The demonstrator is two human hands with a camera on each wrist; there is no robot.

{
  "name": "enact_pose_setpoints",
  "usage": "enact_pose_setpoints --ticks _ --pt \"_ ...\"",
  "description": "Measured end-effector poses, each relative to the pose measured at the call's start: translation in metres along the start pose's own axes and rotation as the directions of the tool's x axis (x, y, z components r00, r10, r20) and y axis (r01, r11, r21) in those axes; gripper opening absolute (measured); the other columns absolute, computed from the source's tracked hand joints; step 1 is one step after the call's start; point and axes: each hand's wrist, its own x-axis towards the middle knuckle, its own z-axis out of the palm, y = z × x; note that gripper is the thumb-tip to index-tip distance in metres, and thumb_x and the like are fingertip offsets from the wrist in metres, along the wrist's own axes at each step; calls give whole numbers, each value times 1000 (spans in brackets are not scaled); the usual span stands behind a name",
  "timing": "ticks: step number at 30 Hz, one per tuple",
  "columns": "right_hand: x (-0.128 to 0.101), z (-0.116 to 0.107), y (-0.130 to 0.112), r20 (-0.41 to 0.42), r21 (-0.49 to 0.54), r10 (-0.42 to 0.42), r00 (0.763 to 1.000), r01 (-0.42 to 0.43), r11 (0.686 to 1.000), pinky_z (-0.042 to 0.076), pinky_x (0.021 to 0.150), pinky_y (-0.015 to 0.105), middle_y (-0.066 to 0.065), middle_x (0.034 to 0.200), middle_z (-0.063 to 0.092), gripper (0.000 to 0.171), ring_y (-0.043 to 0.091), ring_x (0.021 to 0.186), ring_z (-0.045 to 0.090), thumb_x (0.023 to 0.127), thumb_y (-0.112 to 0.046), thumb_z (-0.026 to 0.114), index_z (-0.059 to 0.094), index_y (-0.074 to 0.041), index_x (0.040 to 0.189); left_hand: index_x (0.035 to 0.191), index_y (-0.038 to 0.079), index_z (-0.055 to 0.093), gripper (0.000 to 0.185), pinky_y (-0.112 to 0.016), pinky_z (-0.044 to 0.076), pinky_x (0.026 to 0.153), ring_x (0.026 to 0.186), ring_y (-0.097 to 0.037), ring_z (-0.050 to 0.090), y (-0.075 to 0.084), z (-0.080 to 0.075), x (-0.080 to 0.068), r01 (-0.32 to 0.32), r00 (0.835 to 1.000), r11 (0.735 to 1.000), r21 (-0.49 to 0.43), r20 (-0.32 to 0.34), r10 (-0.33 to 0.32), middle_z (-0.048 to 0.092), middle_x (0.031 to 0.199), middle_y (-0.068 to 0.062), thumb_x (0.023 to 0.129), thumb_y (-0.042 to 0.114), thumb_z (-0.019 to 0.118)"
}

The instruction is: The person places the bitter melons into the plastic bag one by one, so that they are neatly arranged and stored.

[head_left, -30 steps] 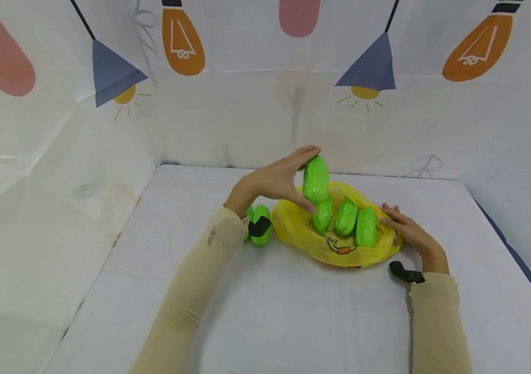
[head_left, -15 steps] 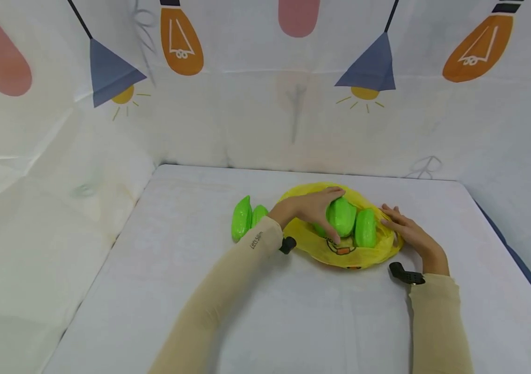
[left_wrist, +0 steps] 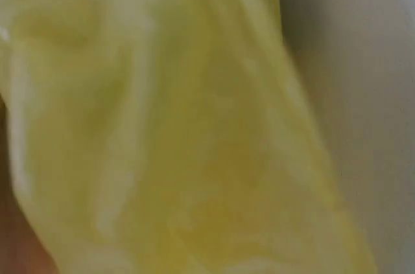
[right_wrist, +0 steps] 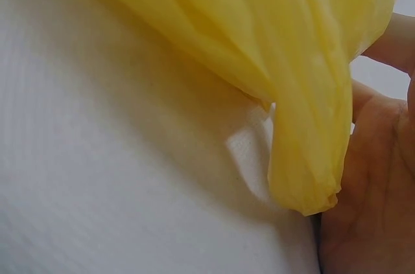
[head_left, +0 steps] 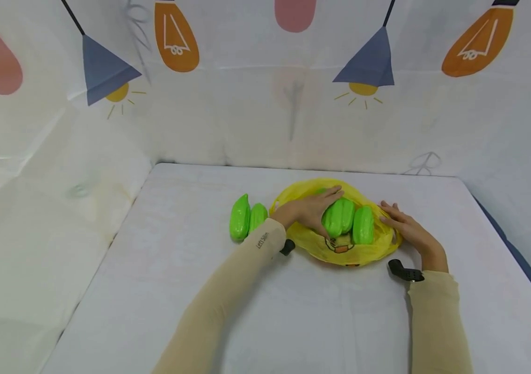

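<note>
A yellow plastic bag (head_left: 340, 252) lies open on the white table (head_left: 293, 311) and holds several bright green gourds. My left hand (head_left: 311, 210) reaches into the bag, fingers and thumb curled round one green gourd (head_left: 339, 217). Another gourd (head_left: 363, 226) lies right of it in the bag. My right hand (head_left: 406, 228) rests flat on the bag's right rim with straight fingers. The left wrist view is filled by blurred yellow bag (left_wrist: 194, 157). In the right wrist view a fold of the bag (right_wrist: 285, 92) hangs against my right palm (right_wrist: 369, 216).
Two more green gourds (head_left: 240, 218) (head_left: 258, 215) lie on the table just left of the bag. Cloth walls printed with lamps close off the back and the left side. The table's right edge (head_left: 518, 249) drops to a dark blue strip.
My left hand has brought a green gourd down from above the bag's back rim into the bag. The right hand has stayed on the rim.
</note>
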Motion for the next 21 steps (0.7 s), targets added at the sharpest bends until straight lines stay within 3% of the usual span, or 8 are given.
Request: enact_pose_setpoints --ticks 12,21 --pt "-4 0 -4 3 19 -19 1000 19 1000 -17 113 65 7 164 -2 77 30 147 -25 99 -47 51 16 -12 158 158 16 -9 120 -38 14 124 153 -20 0 2 2 -2 24 1000 1000 -4 -5 -24 -24 162 -3 81 40 79" --pt "-2 0 -3 3 24 -14 1000 14 1000 -17 113 65 6 164 -2 77 29 147 -25 99 -47 52 16 -13 158 157 16 -12 119 -42 8 125 153 -16 -7 6 1 3 80 996 993 88 38 -84 -21 163 -2 83 48 75"
